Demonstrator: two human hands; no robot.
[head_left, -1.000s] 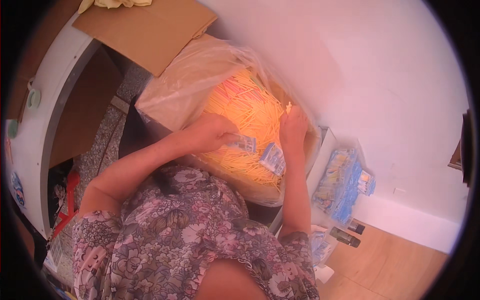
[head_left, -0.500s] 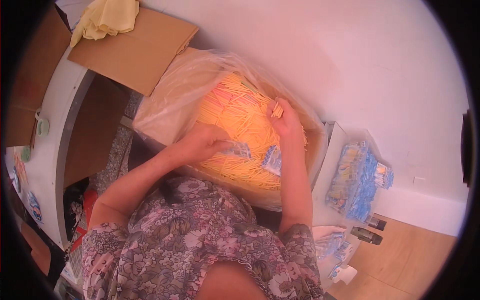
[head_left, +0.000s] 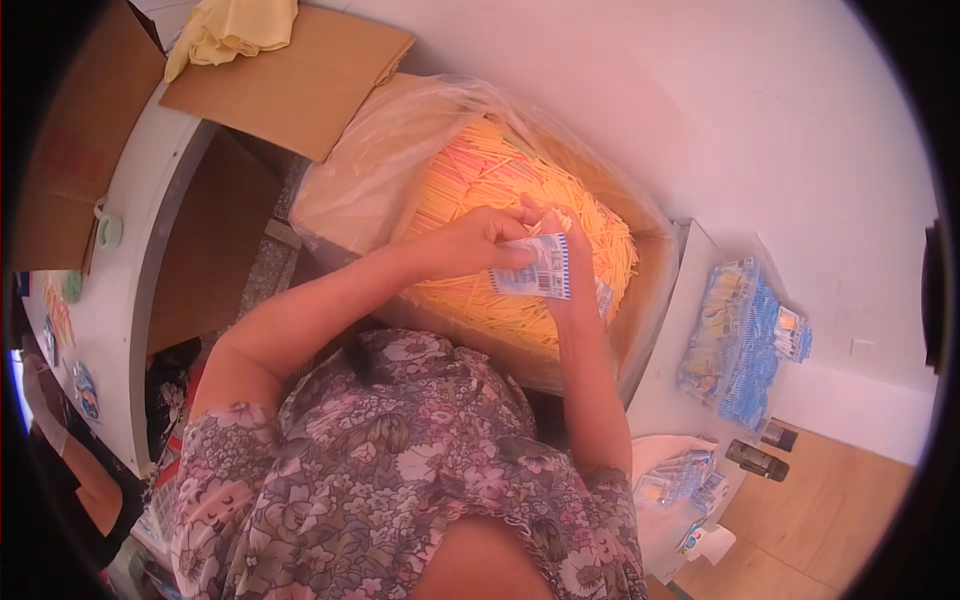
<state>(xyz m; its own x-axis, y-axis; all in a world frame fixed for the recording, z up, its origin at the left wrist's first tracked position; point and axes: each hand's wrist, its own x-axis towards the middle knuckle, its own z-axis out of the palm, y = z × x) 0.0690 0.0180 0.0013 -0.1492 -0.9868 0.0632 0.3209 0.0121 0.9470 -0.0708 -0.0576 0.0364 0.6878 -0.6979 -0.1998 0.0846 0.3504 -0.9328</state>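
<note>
Two bare hands meet over a big cardboard box, and between them sits a small flat packet, see-through with blue and white print, a barcode patch and a blue-toothed edge on its right. It is held up above the heap, tilted a little, in front of the right wrist. The left hand pinches it firmly, thumb over its near face. The right hand is partly covered by it, fingers curled closed around a small bunch of yellow sticks with just the ends showing. Under both, the box is lined with a clear plastic bag and heaped with thin sticks, mostly yellow, pinkish orange toward the far left. Another packet peeks out beside the right wrist. Off to the right, a clear bin is crammed with blue-edged packets, and nearer me a pale pink tray holds several more, lying loosely.
</note>
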